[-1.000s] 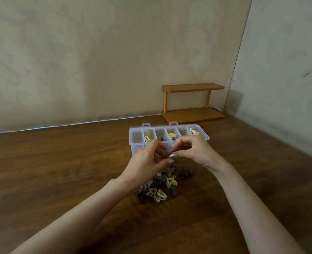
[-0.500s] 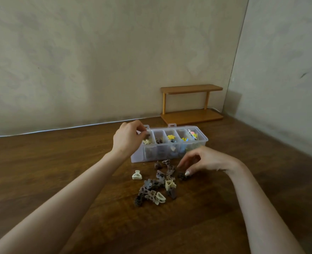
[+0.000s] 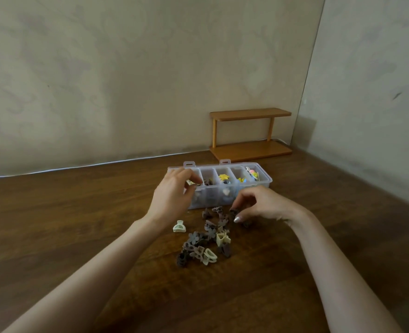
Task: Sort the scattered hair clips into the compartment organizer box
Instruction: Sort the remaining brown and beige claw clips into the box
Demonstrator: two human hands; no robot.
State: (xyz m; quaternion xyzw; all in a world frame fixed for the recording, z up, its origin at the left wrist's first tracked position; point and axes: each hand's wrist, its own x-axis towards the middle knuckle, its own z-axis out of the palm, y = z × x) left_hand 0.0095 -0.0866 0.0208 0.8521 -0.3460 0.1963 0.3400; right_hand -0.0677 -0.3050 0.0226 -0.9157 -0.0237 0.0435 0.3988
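Observation:
A clear organizer box (image 3: 267, 182) stands on the wooden table, its compartments holding cream, brown, yellow, blue and pink clips. My left hand (image 3: 172, 195) hovers over the box's left end, fingers curled beside a cream clip (image 3: 190, 182); whether it grips that clip is unclear. My right hand (image 3: 263, 205) is just in front of the box and pinches a dark brown clip (image 3: 233, 211) at the far edge of the pile. Several brown and cream clips (image 3: 205, 241) lie heaped in front of the box. A pale green clip (image 3: 179, 226) lies alone to their left.
A small two-tier wooden shelf (image 3: 250, 133) stands against the back wall behind the box. A white cable (image 3: 78, 167) runs along the table's far edge. Walls close the table in at the back and right.
My hands parted from in front of the box. The left went up to the box's left compartments and has now dropped a little. The right came down to the pile and closed on a dark clip.

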